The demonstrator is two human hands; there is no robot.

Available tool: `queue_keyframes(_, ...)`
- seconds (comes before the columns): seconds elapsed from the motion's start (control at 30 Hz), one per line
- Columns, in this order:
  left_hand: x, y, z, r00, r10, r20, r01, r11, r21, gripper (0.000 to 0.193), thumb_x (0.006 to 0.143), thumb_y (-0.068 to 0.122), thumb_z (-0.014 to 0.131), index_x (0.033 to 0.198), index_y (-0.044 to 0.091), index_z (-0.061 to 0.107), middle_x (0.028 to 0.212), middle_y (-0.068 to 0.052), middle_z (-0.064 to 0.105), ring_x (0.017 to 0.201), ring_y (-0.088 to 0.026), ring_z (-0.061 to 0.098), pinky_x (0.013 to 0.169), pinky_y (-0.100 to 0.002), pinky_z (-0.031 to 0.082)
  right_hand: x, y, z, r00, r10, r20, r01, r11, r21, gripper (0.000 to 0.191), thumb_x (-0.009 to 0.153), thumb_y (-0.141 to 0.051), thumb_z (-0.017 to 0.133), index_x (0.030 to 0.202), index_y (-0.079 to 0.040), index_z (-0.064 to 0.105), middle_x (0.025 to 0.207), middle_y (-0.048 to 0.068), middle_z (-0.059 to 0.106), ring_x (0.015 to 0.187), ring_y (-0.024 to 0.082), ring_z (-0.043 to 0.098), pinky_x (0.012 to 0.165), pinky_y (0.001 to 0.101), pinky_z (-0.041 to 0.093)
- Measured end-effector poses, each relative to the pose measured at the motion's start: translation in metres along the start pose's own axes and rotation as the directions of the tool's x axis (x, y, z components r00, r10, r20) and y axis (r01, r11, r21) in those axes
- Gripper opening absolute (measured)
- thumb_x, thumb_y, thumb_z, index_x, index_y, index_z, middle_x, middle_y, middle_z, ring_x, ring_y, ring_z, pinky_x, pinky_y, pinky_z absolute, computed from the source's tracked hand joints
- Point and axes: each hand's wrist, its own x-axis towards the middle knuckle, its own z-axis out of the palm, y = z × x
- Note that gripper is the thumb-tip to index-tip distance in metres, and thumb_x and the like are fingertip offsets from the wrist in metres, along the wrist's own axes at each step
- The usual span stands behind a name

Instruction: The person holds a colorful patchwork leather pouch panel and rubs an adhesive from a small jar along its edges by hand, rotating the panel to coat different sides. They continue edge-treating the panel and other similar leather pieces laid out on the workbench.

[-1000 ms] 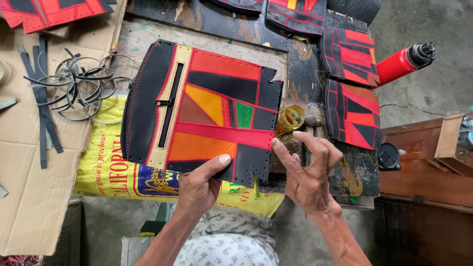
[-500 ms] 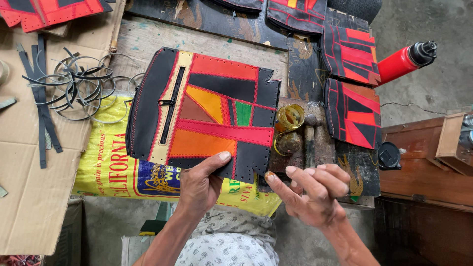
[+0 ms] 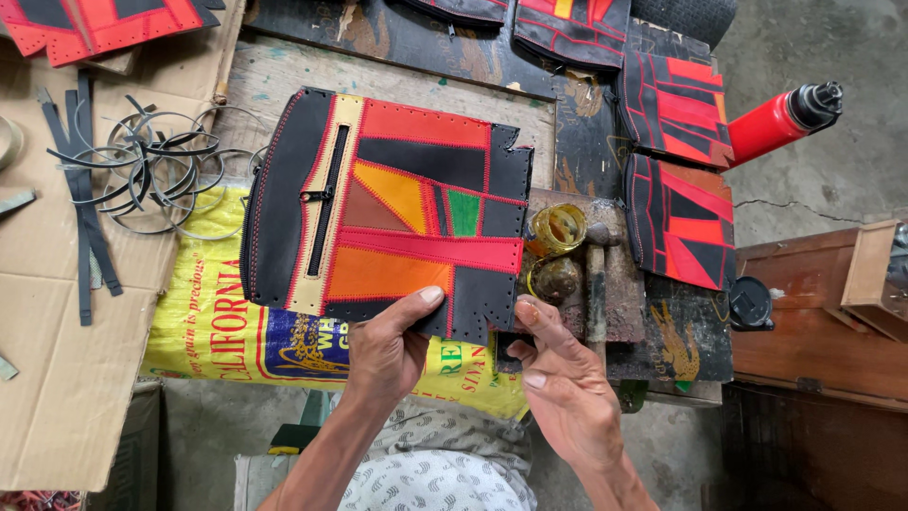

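Head view, looking straight down: we see the left hand [image 3: 390, 343] pinching the near edge of a patchwork leather panel [image 3: 388, 213], thumb on top and fingers curled under, so it is closed on the panel. The panel lies flat on the desk [image 3: 284, 71], centre of the scene, black with red, orange, yellow and green patches and a black zipper [image 3: 326, 201] running down its left part. The right hand [image 3: 566, 390] sits just right of the left one, at the panel's near right corner; fingers are loosely bent, fingertips touching or nearly touching the corner edge, not gripping anything we can make out. Just right of the panel stand two small glass jars [image 3: 554, 251] with yellowish stuff, one farther, one nearer, next to a hammer [image 3: 596, 284] lying on a dark worn block. Under the panel's near left part lies a yellow printed sack [image 3: 203, 326]. Left of that, a tangle of metal rings [image 3: 161, 170] and dark straps [image 3: 83, 208] rests on a cardboard sheet [image 3: 57, 378]. Far right, more red-and-black panels [image 3: 679, 156] lie stacked, and a red bottle [image 3: 780, 121] with a black cap lies on the concrete floor beyond them. A wooden box [image 3: 823, 331] sits at the right edge. Another red panel [image 3: 85, 24] shows at the far left corner.
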Motion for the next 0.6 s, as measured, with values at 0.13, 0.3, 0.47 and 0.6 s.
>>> queue_keyframes(0.13, 0.0, 0.001, 0.002, 0.999, 0.041, 0.009, -0.041, 0.999, 0.016, 0.026, 0.088, -0.009, 0.066, 0.114, -0.012, 0.063, 0.105, -0.021, 0.072, 0.092, -0.027, 0.075, 0.086, -0.038, 0.065, -0.002, 0.0, -0.002, 0.999, -0.028, 0.047, 0.034, 0.99, -0.135, 0.061, 0.084, 0.007, 0.059, 0.145, 0.002, 0.062, 0.155, 0.011, 0.045, 0.133, 0.018, 0.041, 0.113, 0.0336, 0.031)
queue_keyframes(0.3, -0.001, 0.003, 0.005, 0.998, 0.051, 0.025, -0.052, 0.998, 0.028, 0.029, 0.088, -0.011, 0.065, 0.117, -0.011, 0.061, 0.105, -0.02, 0.072, 0.092, -0.027, 0.075, 0.085, -0.038, 0.065, 0.001, -0.002, 0.001, 0.988, -0.147, 0.055, 0.157, 0.908, -0.388, 0.061, 0.084, 0.009, 0.057, 0.143, -0.001, 0.062, 0.149, 0.011, 0.046, 0.135, 0.019, 0.044, 0.114, 0.0322, 0.032)
queue_keyframes(0.47, -0.004, 0.002, 0.006, 0.996, 0.073, 0.059, -0.075, 0.996, 0.037, 0.029, 0.087, -0.011, 0.065, 0.116, -0.009, 0.061, 0.103, -0.019, 0.072, 0.09, -0.027, 0.075, 0.083, -0.039, 0.066, 0.015, -0.009, 0.004, 0.984, -0.17, 0.048, 0.169, 0.833, -0.526, 0.06, 0.085, 0.01, 0.057, 0.144, -0.004, 0.06, 0.145, 0.009, 0.048, 0.133, 0.018, 0.043, 0.109, 0.0302, 0.035)
queue_keyframes(0.6, -0.004, 0.001, 0.005, 0.996, 0.067, 0.066, -0.07, 0.997, 0.032, 0.028, 0.089, -0.011, 0.065, 0.116, -0.011, 0.061, 0.103, -0.021, 0.071, 0.09, -0.029, 0.075, 0.083, -0.04, 0.065, 0.014, -0.017, 0.011, 0.977, -0.213, 0.029, 0.161, 0.639, -0.752, 0.054, 0.087, 0.007, 0.057, 0.137, -0.011, 0.066, 0.142, 0.007, 0.049, 0.119, 0.017, 0.046, 0.1, 0.0301, 0.042)
